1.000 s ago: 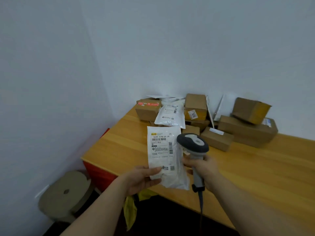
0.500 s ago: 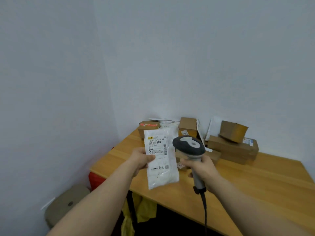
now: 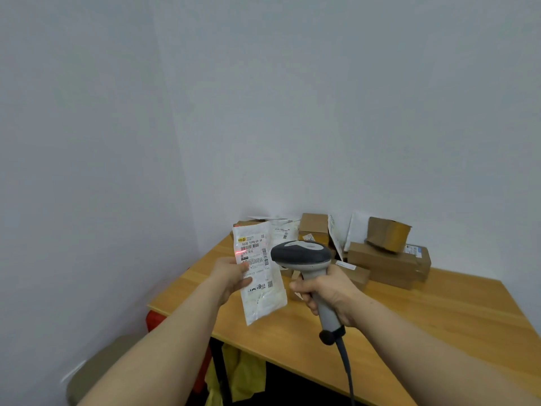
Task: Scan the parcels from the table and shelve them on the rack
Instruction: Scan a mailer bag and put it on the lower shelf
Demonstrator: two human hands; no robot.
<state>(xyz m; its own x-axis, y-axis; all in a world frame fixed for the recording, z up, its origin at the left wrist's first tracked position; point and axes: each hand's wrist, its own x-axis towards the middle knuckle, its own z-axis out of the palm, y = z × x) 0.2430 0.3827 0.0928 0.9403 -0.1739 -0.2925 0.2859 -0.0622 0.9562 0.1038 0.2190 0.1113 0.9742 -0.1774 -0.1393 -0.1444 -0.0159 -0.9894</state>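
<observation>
White mailer (image 3: 259, 269) being pinched in left grip (image 3: 231, 276); right grip (image 3: 329, 294) clenching scanner (image 3: 304, 257), red beam hitting label. Boxes (image 3: 386, 259) sitting at bench (image 3: 409, 317) far corner.

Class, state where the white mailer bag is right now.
In the head view, the white mailer bag is held up in the left hand, left of the scanner, above the wooden table.

Red scan line (image 3: 240, 252) now on raised white parcel (image 3: 259, 271) label.
</observation>
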